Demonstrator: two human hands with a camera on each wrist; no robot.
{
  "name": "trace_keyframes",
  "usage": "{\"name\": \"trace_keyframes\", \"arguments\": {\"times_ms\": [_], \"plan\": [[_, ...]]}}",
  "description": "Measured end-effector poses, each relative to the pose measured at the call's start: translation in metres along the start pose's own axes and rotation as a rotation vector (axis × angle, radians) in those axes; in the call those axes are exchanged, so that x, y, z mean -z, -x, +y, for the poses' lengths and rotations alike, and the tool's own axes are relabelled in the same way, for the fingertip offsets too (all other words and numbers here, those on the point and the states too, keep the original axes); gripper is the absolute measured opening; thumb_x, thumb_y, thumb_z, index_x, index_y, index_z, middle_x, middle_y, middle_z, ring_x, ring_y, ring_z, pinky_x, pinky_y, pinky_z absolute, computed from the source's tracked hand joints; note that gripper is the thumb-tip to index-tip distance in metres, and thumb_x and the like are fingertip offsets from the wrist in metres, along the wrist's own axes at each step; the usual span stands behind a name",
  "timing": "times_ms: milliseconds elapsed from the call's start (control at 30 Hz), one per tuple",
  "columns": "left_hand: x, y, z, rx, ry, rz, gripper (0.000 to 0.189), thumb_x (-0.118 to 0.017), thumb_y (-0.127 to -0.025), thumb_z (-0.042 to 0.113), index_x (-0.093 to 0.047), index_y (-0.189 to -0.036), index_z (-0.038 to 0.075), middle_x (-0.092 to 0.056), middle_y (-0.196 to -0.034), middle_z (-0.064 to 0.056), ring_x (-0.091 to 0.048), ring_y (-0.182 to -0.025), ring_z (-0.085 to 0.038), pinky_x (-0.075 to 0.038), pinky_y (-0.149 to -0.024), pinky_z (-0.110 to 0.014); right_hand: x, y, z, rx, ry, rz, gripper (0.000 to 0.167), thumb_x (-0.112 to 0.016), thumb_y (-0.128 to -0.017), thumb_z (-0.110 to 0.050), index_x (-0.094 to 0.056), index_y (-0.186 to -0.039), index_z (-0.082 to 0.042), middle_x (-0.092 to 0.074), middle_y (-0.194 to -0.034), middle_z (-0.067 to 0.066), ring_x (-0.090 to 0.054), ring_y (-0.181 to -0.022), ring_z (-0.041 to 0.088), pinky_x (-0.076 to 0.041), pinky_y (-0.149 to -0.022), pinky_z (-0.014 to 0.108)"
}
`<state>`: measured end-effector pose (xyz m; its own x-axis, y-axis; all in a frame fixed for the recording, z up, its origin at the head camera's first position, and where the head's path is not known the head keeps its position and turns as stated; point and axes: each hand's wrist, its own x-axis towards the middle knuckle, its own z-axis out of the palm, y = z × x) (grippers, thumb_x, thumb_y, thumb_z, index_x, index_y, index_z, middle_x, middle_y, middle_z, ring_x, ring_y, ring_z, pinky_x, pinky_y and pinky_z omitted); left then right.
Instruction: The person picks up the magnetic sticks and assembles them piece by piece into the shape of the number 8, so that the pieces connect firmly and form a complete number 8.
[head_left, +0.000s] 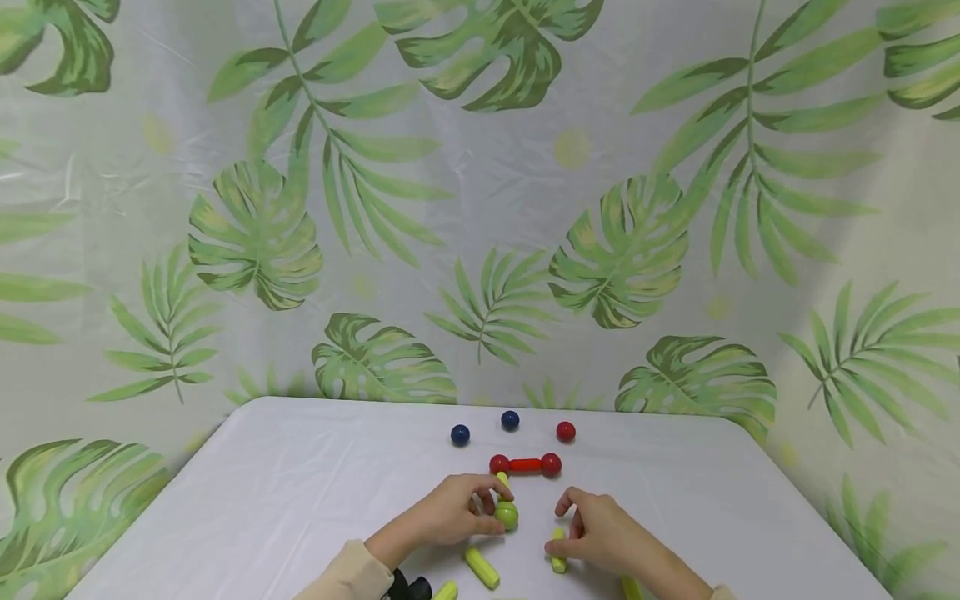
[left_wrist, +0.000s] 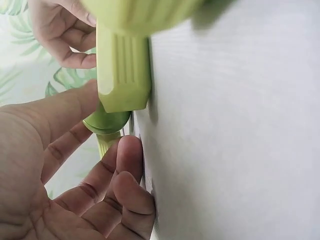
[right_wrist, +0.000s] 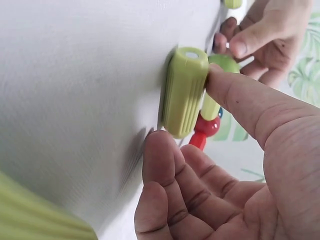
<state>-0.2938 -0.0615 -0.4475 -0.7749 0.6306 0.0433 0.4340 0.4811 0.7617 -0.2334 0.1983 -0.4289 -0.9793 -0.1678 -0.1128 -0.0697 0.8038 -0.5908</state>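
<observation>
In the head view, my left hand [head_left: 457, 510] pinches a green ball [head_left: 507, 515] between thumb and fingers. A yellow-green rod [head_left: 502, 479] stretches from this ball to a red ball [head_left: 499, 464]. A short red rod [head_left: 525, 465] links that ball with another red ball [head_left: 551, 464]. My right hand [head_left: 603, 529] holds a loose yellow-green rod [head_left: 558, 557] low over the table, its thumb across the rod. Seen from the right wrist, this ribbed rod [right_wrist: 186, 95] has a small metallic disc in its end. The left wrist view partly hides the green ball [left_wrist: 107, 121].
Two dark blue balls [head_left: 461, 435] and a red ball [head_left: 566, 431] lie farther back on the white table [head_left: 337, 467]. Loose yellow-green rods [head_left: 482, 567] lie nearer, with black pieces [head_left: 408, 587] by the left sleeve. A leaf-patterned curtain [head_left: 480, 208] hangs behind.
</observation>
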Motion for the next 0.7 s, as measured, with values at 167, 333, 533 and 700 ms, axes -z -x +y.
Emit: {"name": "trace_keyframes", "arguments": {"times_ms": [167,333,533,700], "plan": [[0.0008,-0.0032,0.0012,-0.010,-0.015,0.003,0.026,-0.084,-0.094,0.017,-0.074,-0.117,0.021,-0.069,-0.097,0.006,-0.062,-0.081,-0.006,-0.052,-0.076,-0.024,-0.0005,-0.0002,0.0001,0.017,-0.001,-0.013,0.041,-0.093,-0.085,-0.030,-0.066,-0.109,-0.011,-0.060,-0.071,0.000,-0.053,-0.064,0.014,-0.040,-0.058,0.022],[0.0022,-0.0043,0.0016,-0.008,-0.018,-0.003,0.023,-0.083,-0.095,0.017,-0.074,-0.115,0.022,-0.070,-0.099,0.006,-0.063,-0.083,-0.006,-0.052,-0.078,-0.024,0.0002,-0.0004,0.0007,0.050,-0.030,-0.026,0.040,-0.093,-0.084,-0.024,-0.066,-0.110,-0.009,-0.060,-0.073,0.001,-0.054,-0.065,0.015,-0.040,-0.058,0.022],[0.0041,-0.0033,-0.0006,-0.015,0.003,-0.002,0.022,-0.082,-0.095,0.015,-0.074,-0.115,0.020,-0.071,-0.103,0.001,-0.063,-0.084,-0.008,-0.052,-0.078,-0.026,0.0008,-0.0011,0.0020,0.090,-0.055,-0.044,0.038,-0.093,-0.084,-0.017,-0.065,-0.109,-0.007,-0.060,-0.075,0.002,-0.054,-0.067,0.016,-0.041,-0.058,0.022],[0.0051,-0.0023,-0.0023,-0.016,0.030,0.004,0.023,-0.082,-0.095,0.014,-0.074,-0.116,0.020,-0.072,-0.104,0.001,-0.064,-0.084,-0.008,-0.052,-0.077,-0.026,0.0026,-0.0016,0.0048,0.125,-0.068,-0.080,0.037,-0.093,-0.083,-0.015,-0.067,-0.109,-0.007,-0.060,-0.079,0.003,-0.055,-0.070,0.017,-0.042,-0.060,0.022]]}}
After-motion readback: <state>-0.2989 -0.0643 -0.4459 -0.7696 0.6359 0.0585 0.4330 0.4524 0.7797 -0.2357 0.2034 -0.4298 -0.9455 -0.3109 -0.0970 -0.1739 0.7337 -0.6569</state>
